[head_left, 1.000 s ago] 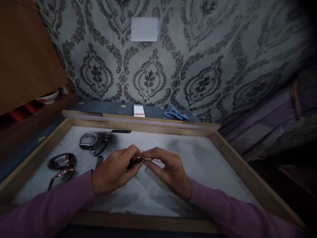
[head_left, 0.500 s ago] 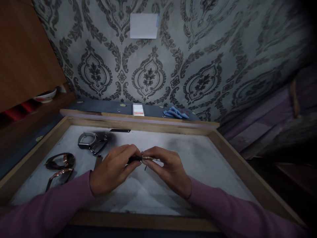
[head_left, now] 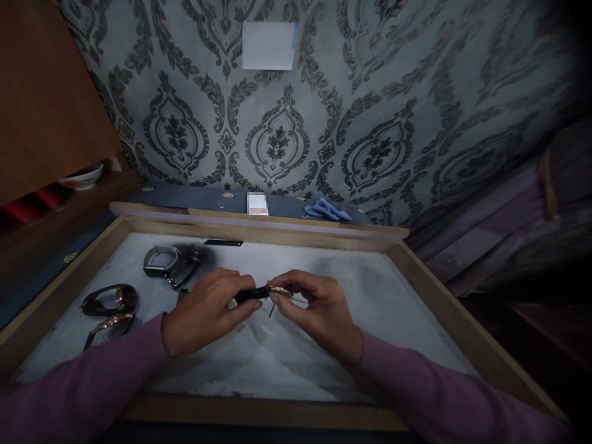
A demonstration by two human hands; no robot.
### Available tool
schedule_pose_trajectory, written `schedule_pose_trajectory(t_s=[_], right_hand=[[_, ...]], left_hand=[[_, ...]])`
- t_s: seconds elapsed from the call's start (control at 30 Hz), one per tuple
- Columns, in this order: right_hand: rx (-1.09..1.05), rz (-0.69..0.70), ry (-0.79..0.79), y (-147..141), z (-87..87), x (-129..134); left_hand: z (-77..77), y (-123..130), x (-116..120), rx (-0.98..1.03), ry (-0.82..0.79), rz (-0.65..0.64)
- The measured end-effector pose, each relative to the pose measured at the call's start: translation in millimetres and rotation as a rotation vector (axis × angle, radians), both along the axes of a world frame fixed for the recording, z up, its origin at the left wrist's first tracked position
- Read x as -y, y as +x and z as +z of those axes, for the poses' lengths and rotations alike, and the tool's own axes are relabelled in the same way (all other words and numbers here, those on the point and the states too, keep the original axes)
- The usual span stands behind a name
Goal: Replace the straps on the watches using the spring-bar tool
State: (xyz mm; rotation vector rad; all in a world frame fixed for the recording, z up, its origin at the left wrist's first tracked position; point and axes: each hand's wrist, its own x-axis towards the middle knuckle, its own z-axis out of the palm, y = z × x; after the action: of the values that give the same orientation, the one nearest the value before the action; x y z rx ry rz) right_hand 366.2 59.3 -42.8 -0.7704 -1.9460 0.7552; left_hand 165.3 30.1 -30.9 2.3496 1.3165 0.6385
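Observation:
Above the middle of the white-bottomed tray, both hands hold one wristwatch (head_left: 252, 294) with a black strap and a gold-coloured case. My left hand (head_left: 208, 311) is closed on the black strap. My right hand (head_left: 319, 311) pinches the gold-coloured case (head_left: 280, 290) between thumb and fingers. A thin dark rod (head_left: 272, 309) shows just below the case, and a thin pale one (head_left: 300, 301) by my right fingers; I cannot tell whether they are held or lying in the tray. Part of a dark strip (head_left: 182, 296) shows behind my left hand.
In the wooden-edged tray (head_left: 259, 229), on the left, lie a silver watch (head_left: 161, 261), a black-strapped watch (head_left: 185, 269) and two rose-gold watches (head_left: 124, 298). A flat black strip (head_left: 223, 242) lies at the back. Behind are a small white box (head_left: 257, 204) and a blue cloth (head_left: 327, 209).
My hands have moved slightly apart, with more of the black strap and gold-coloured case showing between them. My left hand has shifted a little left.

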Motion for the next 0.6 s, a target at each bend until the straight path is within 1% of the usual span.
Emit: schedule_pose_trajectory(t_s=[0.07,0.13,0.23,0.3,0.43,0.5,0.6], right_hand=[[-0.003,0.002,0.024,0.4,-0.2,0.1],[0.001,0.012,0.041,0.6,-0.8,0.7],[0.007,0.035,0.039,0.7,-1.3,1.1],[-0.007,0.067,0.041,0.4,-1.3,0.3],[-0.047,0.140,0.108,-0.4,-0.1,-2.0],[-0.049,0.138,0.139,-0.3,1.3,-2.4],[-0.030,0.126,0.147,0.7,3.2,-1.8]], left_hand=[[1.3,0.4,-1.3,0.036,-0.048,-0.009],[1.2,1.6,-1.3,0.084,-0.063,-0.025],[-1.0,3.0,0.0,0.109,-0.017,-0.040],[-2.5,3.0,1.2,0.086,0.096,-0.036],[-2.3,2.0,3.5,-0.006,0.405,0.002],[-1.0,1.6,4.4,-0.036,0.490,0.022],[1.1,1.6,5.2,-0.062,0.566,0.041]])
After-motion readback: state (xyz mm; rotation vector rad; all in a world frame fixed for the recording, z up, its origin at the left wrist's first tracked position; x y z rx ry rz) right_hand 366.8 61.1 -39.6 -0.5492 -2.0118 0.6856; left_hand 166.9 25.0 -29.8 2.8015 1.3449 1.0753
